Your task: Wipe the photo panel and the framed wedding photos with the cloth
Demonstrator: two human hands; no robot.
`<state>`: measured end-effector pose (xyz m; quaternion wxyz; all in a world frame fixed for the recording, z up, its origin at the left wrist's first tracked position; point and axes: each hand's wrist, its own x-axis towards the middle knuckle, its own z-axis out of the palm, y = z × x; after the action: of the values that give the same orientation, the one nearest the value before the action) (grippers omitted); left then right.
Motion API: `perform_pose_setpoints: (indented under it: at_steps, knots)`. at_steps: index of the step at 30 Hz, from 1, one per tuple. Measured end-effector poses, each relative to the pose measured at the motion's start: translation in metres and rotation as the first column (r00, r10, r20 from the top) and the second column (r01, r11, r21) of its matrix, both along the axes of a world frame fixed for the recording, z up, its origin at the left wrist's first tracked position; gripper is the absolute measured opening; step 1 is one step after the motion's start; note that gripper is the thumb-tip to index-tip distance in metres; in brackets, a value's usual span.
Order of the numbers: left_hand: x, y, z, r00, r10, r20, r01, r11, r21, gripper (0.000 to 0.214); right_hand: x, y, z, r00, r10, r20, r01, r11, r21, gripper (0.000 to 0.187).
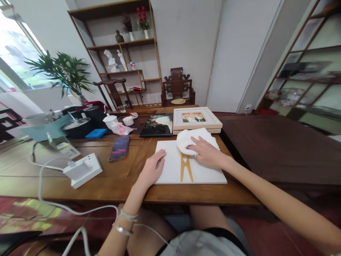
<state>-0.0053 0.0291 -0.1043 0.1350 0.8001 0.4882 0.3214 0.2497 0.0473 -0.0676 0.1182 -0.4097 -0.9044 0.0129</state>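
Observation:
A white board (168,167), probably a canvas, lies flat on the wooden table in front of me. On it is a golden-yellow shape (186,167) like a clothes peg, its upper end hidden by a bunched white cloth (183,140). My right hand (205,151) presses the cloth against the upper part of the board, fingers bent into it. At the board's left edge, my left hand (155,167) rests with its fingers stretched out and holds nothing.
Behind the board lie a framed picture (210,122) and a dark painted panel (153,128). A phone-like blurred item (119,147), a white power strip (85,170) with cables, a blue box (96,133), a white teapot (110,120) and dark pots (77,127) occupy the left side.

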Motion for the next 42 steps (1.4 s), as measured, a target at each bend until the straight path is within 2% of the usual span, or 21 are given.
perform_pose_setpoints:
  at_steps: [3, 6, 8, 13, 16, 19, 22, 26, 28, 30, 32, 35, 39, 42]
  knots:
    - [0.0, 0.0, 0.0, 1.0, 0.0, -0.005, 0.0, 1.0, -0.006, 0.038, -0.001, -0.005, -0.003, 0.998, -0.058, -0.005, 0.058, 0.998, 0.018, 0.057]
    - [0.0, -0.001, 0.001, 1.0, 0.01, -0.013, -0.01, 1.0, -0.012, 0.039, -0.001, -0.016, 0.004, 0.996, -0.086, 0.014, 0.086, 0.996, -0.004, 0.056]
    - [0.001, -0.001, 0.002, 1.0, 0.013, -0.014, -0.013, 1.0, -0.015, 0.039, 0.0, -0.033, 0.011, 0.996, -0.076, 0.036, 0.077, 0.997, -0.026, 0.057]
    - [0.001, -0.002, 0.003, 1.0, 0.007, -0.013, -0.007, 1.0, -0.013, 0.037, 0.005, -0.095, 0.022, 0.999, 0.01, 0.05, -0.003, 0.991, -0.133, 0.054]
    - [0.001, -0.002, 0.002, 1.0, 0.001, -0.004, -0.001, 1.0, -0.006, 0.036, 0.007, -0.11, 0.021, 0.999, 0.032, 0.03, -0.027, 0.986, -0.165, 0.053]
    - [0.0, -0.001, 0.001, 1.0, -0.005, 0.006, 0.005, 1.0, 0.006, 0.035, 0.008, -0.091, 0.016, 0.998, 0.055, 0.009, -0.053, 0.989, -0.138, 0.055]
    - [0.0, -0.002, 0.001, 1.0, -0.007, 0.013, 0.007, 1.0, 0.001, 0.035, 0.008, -0.051, 0.009, 0.997, 0.078, -0.022, -0.079, 0.994, -0.077, 0.059]
    - [0.0, -0.002, 0.002, 1.0, -0.002, 0.005, 0.002, 1.0, -0.028, 0.037, 0.007, -0.004, -0.002, 0.998, 0.051, -0.049, -0.052, 0.999, -0.015, 0.061]
    - [0.0, -0.002, 0.003, 1.0, -0.004, 0.003, 0.004, 0.999, -0.031, 0.037, 0.006, 0.006, -0.005, 0.998, 0.042, -0.05, -0.042, 0.999, 0.0, 0.06]
    - [0.0, -0.001, 0.003, 1.0, -0.008, 0.002, 0.008, 1.0, -0.028, 0.038, 0.005, 0.004, -0.006, 0.998, 0.048, -0.047, -0.048, 0.999, 0.009, 0.059]
    - [0.0, -0.001, 0.003, 1.0, -0.013, 0.001, 0.013, 1.0, -0.024, 0.038, 0.005, -0.009, -0.005, 0.997, 0.063, -0.037, -0.063, 0.998, 0.008, 0.058]
    - [0.0, -0.001, 0.002, 1.0, -0.013, -0.001, 0.013, 1.0, -0.018, 0.037, 0.006, -0.048, 0.002, 0.995, 0.097, -0.002, -0.097, 0.994, -0.042, 0.057]
    - [0.0, -0.002, 0.002, 1.0, -0.009, 0.0, 0.009, 1.0, -0.01, 0.036, 0.009, -0.111, 0.02, 0.987, 0.161, 0.021, -0.154, 0.966, -0.206, 0.06]
    - [0.0, -0.002, 0.002, 1.0, -0.002, -0.011, 0.002, 1.0, -0.017, 0.036, 0.011, -0.133, 0.035, 0.98, 0.198, 0.027, -0.181, 0.935, -0.304, 0.064]
